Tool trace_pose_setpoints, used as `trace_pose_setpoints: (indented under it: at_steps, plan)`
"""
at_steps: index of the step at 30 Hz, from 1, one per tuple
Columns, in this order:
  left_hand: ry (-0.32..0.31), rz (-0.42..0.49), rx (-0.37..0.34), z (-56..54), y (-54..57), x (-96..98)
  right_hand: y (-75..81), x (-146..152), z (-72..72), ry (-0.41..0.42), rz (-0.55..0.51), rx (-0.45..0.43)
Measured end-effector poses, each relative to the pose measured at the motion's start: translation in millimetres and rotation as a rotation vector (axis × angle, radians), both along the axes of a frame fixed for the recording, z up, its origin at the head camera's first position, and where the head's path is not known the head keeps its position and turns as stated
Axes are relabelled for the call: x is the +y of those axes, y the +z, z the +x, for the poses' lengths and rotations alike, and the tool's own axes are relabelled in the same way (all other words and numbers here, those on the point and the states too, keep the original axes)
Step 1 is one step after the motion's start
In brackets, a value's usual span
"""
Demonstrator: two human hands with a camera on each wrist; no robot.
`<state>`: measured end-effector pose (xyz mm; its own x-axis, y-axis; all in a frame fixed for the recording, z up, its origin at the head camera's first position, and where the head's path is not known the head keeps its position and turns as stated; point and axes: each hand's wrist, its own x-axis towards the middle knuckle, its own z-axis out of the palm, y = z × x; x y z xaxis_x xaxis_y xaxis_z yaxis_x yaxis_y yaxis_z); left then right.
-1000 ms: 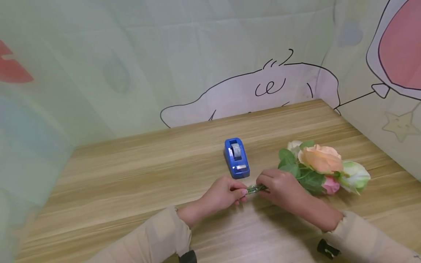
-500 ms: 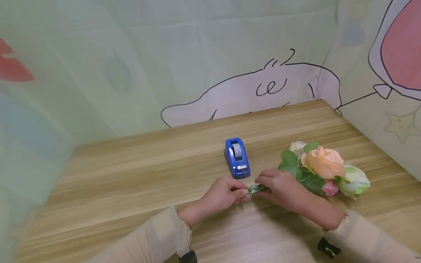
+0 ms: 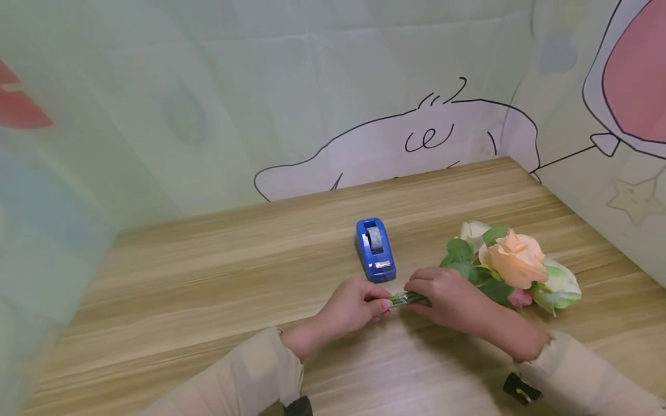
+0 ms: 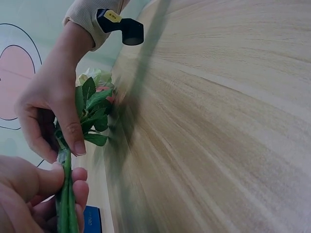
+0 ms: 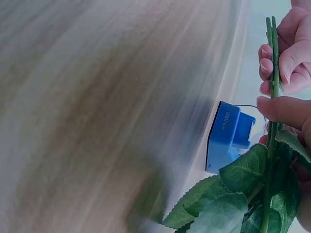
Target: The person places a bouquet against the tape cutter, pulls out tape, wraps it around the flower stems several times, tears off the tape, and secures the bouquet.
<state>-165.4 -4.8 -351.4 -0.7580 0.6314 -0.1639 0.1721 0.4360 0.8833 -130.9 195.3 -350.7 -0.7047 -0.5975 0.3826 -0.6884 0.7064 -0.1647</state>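
Tabletop [image 3: 234, 271], stems [image 3: 406, 299] in left hand [image 3: 352, 305]

Rolled slightly toward the person, as one bouquet [image 3: 498, 270], since the earlier head views. Now showing more of the cream rose [image 3: 474, 231] at the back and a more upturned face on the peach rose [image 3: 515, 258], also set a little nearer. Showing less of the pink bloom [image 3: 520, 298], tucked further under the peach one; drawn slightly inward at the white-green bloom [image 3: 561, 287].
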Motion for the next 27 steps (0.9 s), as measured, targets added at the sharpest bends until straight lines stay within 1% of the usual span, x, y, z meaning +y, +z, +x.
trace_pose_setpoints:
  at_steps: [6,9,13,17,21,27]
  plan:
    - [-0.005,-0.009,0.011,-0.6,0.2,-1.0,-1.2,0.5,-1.6,0.021,-0.009,0.019]
    - [-0.002,-0.021,0.016,-1.1,0.2,-1.3,-0.9,1.3,-2.5,0.032,-0.012,0.002]
    - [0.004,-0.023,0.011,-1.9,-0.3,-1.4,0.3,2.3,-3.0,0.024,0.000,-0.030]
    - [0.006,-0.016,0.007,-2.1,-1.0,-1.5,1.3,2.4,-2.8,0.019,0.012,-0.037]
    - [0.007,-0.014,0.012,-1.8,-1.4,-1.5,1.5,2.1,-2.2,0.024,0.023,-0.026]
    - [0.007,-0.011,0.010,-3.5,-2.0,-1.4,0.0,0.9,-2.2,0.026,0.035,0.022]
